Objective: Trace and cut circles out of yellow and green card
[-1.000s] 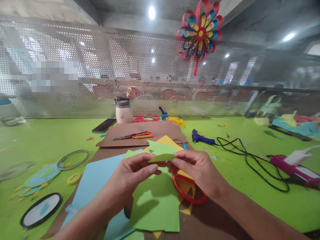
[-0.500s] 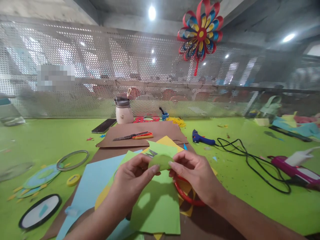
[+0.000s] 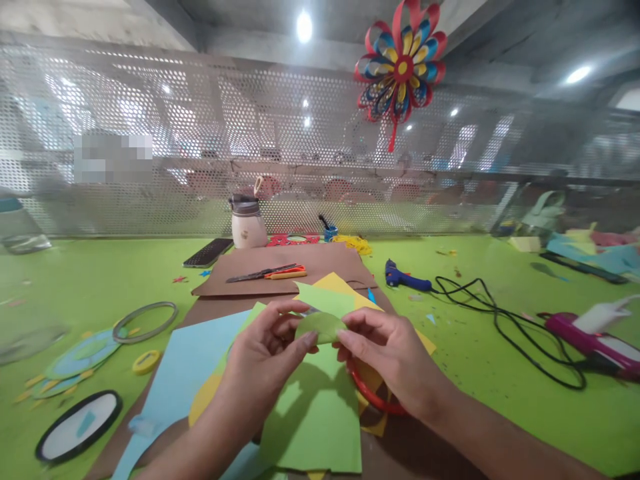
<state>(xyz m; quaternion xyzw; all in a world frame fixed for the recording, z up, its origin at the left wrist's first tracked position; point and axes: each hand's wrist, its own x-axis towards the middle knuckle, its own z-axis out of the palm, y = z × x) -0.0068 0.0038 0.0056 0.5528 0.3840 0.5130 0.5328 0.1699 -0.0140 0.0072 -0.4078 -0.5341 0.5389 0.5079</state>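
We list matt paper throughout: green disc point(image 3: 320, 327), green sheet point(image 3: 315, 427), blue sheet point(image 3: 185, 373), yellow sheet point(image 3: 340, 283). Brown board point(image 3: 295, 263) reads as matt card. Red ring point(image 3: 373, 397) looks like glossy, smooth plastic. Glue gun point(image 3: 400, 275) is blue plastic with a black, rubbery cable point(image 3: 500, 327). The screen point(image 3: 200, 133) is perforated metal with a dull sheen. Table point(image 3: 500, 400) carries a matt green cover.
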